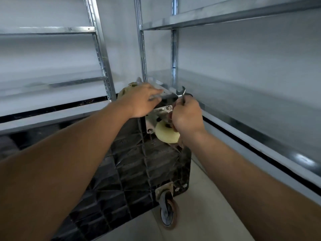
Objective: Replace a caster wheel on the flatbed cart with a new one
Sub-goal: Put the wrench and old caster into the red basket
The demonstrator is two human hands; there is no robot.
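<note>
Fingers (pixel 182 101) of right hand (pixel 186 117) round wrench (pixel 181 93) beside pale caster wheel (pixel 167 133)

The cart's underside (pixel 132 171) is black, moulded in a grid of ribs with diagonal braces. One wheel (pixel 167 134) is pale cream-yellow on a shiny silver plate (pixel 160 112); the other wheel (pixel 168 214) is grey with a rusty brown rim. The wrench (pixel 181 93) is bright silver (as are the shelf posts (pixel 141 40)), and the floor (pixel 199 214) is beige.

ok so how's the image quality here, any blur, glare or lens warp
Head view: the shelf uprights bow from wide-angle warp; the shelving is soft, with a glare spot on the right shelf edge; the wrench in the right hand and the pale caster wheel are fairly sharp.
</note>
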